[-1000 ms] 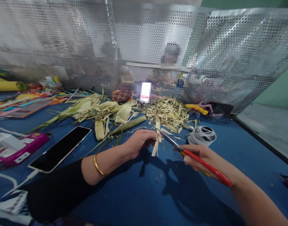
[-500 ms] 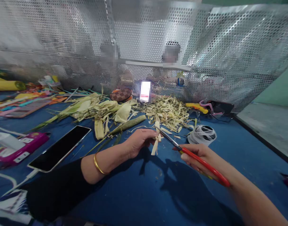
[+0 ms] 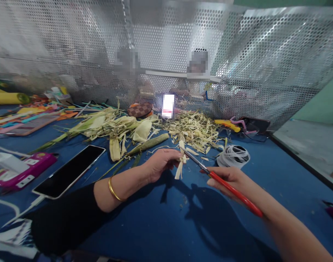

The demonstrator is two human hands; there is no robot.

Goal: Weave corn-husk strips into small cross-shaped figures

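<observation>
My left hand [image 3: 162,163] pinches a small pale bundle of corn husk strips [image 3: 180,168] between thumb and fingers, with loose ends hanging below and one end pointing up. A thin white string trails behind the fingers. My right hand [image 3: 228,180] is closed on scissors [image 3: 234,193] with a long red handle and steel blades. The blade tips lie against the upper part of the husk piece, close to my left fingertips. Just behind, a heap of cut husk scraps [image 3: 195,129] lies on the blue table [image 3: 166,233].
Larger corn husks [image 3: 112,125] spread left of the scraps. A coil of white cord [image 3: 233,156] lies near my right hand. A black phone [image 3: 69,173] and a magenta power strip [image 3: 24,169] sit at left. A perforated metal screen [image 3: 166,40] borders the table's back.
The scissor handles have drawn closer together, and the yellow part below the red one has gone from sight. My left hand keeps its hold on the husk almost unmoved.
</observation>
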